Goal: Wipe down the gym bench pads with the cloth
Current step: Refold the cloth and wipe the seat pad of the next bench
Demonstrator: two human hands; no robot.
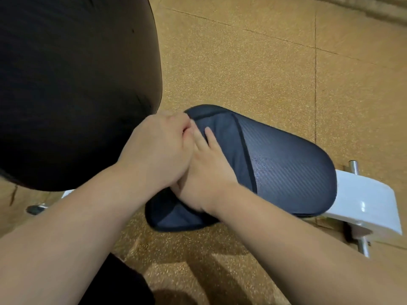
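A dark grey-blue cloth (222, 137) with a black hem lies over the near end of the small seat pad (290, 172), whose bare part is dark with a ribbed texture. One corner of the cloth hangs off the pad's lower edge. My left hand (158, 150) has curled fingers and grips the cloth's upper left edge. My right hand (204, 170) lies flat on the cloth with straight fingers, partly tucked under my left hand. The large black back pad (72, 84) fills the upper left.
The white metal bench frame (370, 201) juts out beyond the seat pad at the right, with chrome pegs (353, 167) on either side. Tan speckled rubber floor tiles (264, 62) surround the bench. Another chrome peg (35, 209) shows at the lower left.
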